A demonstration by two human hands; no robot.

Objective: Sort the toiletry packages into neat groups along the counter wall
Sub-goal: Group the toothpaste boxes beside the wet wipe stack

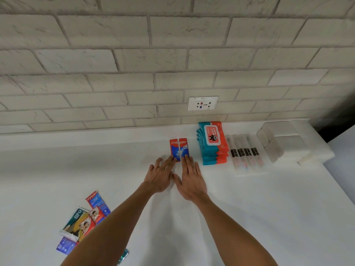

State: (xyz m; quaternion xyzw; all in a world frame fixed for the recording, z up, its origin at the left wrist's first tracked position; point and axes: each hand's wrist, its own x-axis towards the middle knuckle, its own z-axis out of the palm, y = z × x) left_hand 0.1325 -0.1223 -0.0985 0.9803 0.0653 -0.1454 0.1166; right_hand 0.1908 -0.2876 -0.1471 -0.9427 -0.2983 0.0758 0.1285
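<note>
Left hand (159, 178) and right hand (192, 182) lie flat, fingers (187, 164) straight, gripping nothing, tips on Colgate boxes (174, 150) mid-frame. Best: push evenly toward wall (134, 73), edges flush, parallel to wipes stack (212, 144).

Two flat cardboard toothpaste boxes (179, 149): red on top with white lettering, deep blue below. The stack of soft wipes packs (212, 143) is teal along the edges and orange-red on the face, with a white label panel carrying a small black figure. The clear plastic toothbrush sleeves (245, 152) each have a black band, with faint pink and pale blue lower down. The smooth counter (269, 208) is plain white. The brick-tile wall (115, 60) is off-white, lightly veined, with grey grout. The white socket plate (203, 103) has one red dot and one blue. The loose pile of foil sachets (84, 221) shows red, dark green, yellow and violet-blue.
</note>
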